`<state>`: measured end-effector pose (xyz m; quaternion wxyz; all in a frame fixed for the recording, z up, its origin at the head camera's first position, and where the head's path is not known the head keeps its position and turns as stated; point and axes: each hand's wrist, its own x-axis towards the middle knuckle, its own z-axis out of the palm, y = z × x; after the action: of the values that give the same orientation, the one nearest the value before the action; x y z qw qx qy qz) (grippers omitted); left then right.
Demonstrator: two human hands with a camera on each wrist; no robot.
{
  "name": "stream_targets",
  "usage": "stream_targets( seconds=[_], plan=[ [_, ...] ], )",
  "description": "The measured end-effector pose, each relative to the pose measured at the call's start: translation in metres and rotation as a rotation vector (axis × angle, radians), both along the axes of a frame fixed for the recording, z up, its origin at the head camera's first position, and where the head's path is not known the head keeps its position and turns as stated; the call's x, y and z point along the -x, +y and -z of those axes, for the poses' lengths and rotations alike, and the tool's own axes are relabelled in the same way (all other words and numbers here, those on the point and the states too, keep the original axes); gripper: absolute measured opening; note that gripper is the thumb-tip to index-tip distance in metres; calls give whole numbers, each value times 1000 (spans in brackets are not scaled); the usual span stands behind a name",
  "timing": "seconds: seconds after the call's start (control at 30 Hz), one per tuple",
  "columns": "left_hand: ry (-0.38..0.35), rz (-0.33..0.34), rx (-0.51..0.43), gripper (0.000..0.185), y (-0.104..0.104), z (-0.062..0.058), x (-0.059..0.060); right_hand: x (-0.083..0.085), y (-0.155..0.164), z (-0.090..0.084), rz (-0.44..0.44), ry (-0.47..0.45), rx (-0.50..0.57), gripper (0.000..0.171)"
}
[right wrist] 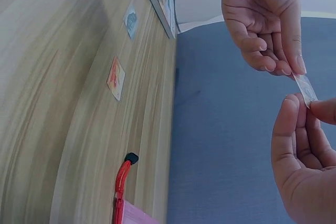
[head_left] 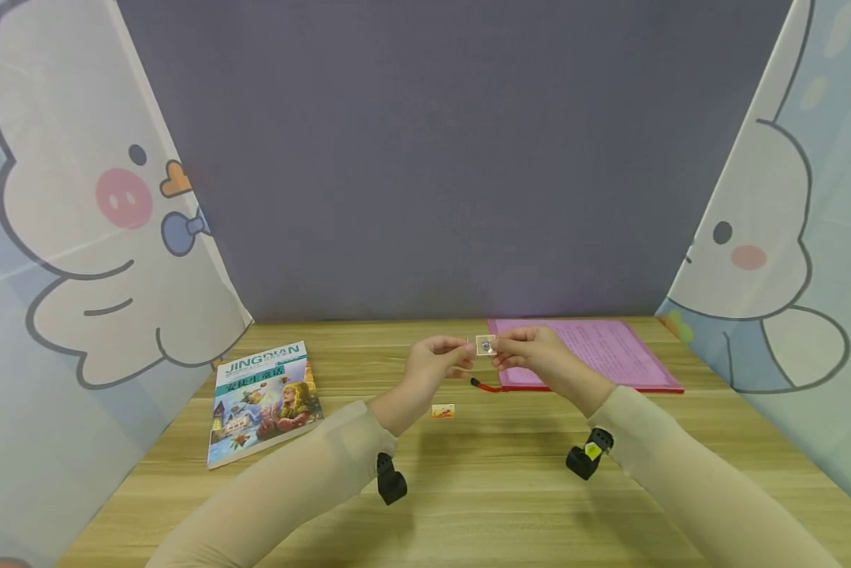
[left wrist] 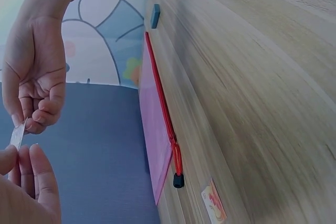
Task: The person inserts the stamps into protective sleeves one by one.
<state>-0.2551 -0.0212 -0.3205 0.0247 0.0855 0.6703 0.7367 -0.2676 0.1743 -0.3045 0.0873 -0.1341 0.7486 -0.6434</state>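
Both hands hold a small pale postage stamp with a dark picture, raised above the table. My left hand pinches one end between thumb and fingers, and my right hand pinches the other; the left wrist view shows the stamp nearly edge-on between the fingertips. Below them an orange and white stamp lies flat on the wooden table. Farther left, the right wrist view has a bluish stamp on the table, hidden behind my left hand and arm in the head view.
A pink zip folder with a red edge and a red, black-tipped zip pull lies behind my right hand. At the left is a picture book. A small teal block sits beyond the folder. A grey panel rises behind.
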Motion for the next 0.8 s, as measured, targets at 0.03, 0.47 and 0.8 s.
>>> stream_targets(
  seconds=[0.03,0.47,0.8],
  plan=[
    [2,-1,0,24,0,0,0,0,0,0,1,2,4,26],
    [12,-7,10,23,-1,1,-2,-1,0,4,-2,13,22,22],
    [16,-29,35,23,0,2,-1,-3,-4,7,40,48,8,21]
  ],
)
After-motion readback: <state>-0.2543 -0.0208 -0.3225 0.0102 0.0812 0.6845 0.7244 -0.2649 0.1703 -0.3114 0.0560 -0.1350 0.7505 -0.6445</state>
